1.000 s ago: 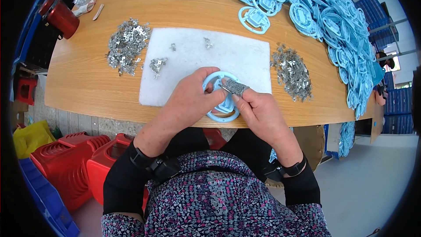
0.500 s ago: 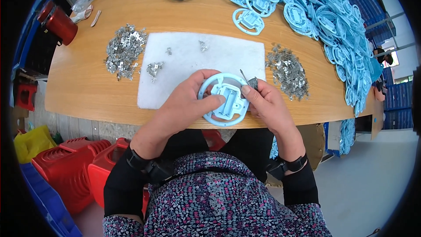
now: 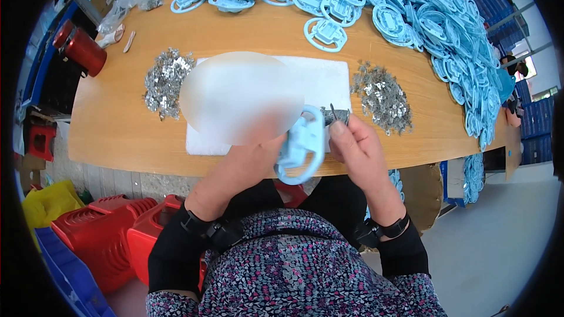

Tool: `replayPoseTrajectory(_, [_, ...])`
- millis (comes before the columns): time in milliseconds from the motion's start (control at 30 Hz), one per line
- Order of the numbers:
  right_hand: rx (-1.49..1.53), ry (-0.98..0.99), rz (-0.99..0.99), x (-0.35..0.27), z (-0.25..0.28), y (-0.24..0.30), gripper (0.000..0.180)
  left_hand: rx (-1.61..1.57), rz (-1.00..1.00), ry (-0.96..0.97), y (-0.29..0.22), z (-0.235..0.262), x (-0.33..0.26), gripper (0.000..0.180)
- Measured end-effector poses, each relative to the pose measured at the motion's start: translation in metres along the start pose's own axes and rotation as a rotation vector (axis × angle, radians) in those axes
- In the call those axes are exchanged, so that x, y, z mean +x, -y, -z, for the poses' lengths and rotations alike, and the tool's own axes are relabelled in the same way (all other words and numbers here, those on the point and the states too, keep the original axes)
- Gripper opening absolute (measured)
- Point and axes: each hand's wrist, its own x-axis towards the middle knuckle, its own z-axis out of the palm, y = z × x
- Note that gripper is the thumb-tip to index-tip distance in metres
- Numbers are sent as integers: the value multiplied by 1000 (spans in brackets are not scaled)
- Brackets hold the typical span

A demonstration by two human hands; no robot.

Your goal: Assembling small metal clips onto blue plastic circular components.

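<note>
Table: a broad board with a smooth, light-brown wood-grain top (image 3: 129, 147), crossing the middle of the frame.
Heap: light-blue moulded plastic wheels (image 3: 446, 41), ring-shaped, overlapping from upper centre to right.
Stools: glossy red plastic, ribbed (image 3: 94, 240), lower left.
Pad: soft-looking white rectangle (image 3: 329, 73) at centre, its left part lost under a blur.
Metal piles: small shiny silvery pieces, one left of the pad (image 3: 165, 85), one right (image 3: 385, 103).
Left hand: grasps the wheel, centre; fingers blurred (image 3: 267, 139).
Held wheel: light-blue plastic ring around a boxy hub, tilted, lower centre (image 3: 298, 147).
Right hand: pinching the tool, right of centre (image 3: 359, 144).
Tool: slim, dark shaft with rough grey material beside it (image 3: 333, 114).
</note>
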Motion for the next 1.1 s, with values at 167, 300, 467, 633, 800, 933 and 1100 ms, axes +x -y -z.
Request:
replayPoseTrajectory(167, [-291,-25,243,0,-11,-19,19,-615,263,91,1,2,2,48])
replayPoseTrajectory(300, [-311,-36,346,0,-27,-19,14,-730,282,90,5,-1,-1,43])
replayPoseTrajectory(467, [-564,-8,469,-3,-20,-26,12,-452,322,79,-2,-4,0,45])
replayPoseTrajectory(633, [-195,152,220,-15,-16,-14,15,-324,279,-125,-9,-15,3,43])
replayPoseTrajectory(800, [121,17,82,-17,-4,-18,26,-595,260,-224,-5,-18,9,42])
replayPoseTrajectory(933, [234,-51,103,-12,-4,-22,29,-530,243,-227,-6,-25,3,40])
replayPoseTrajectory(1100, [161,-18,126,-9,11,-14,25,-275,162,-169,-17,-16,1,41])
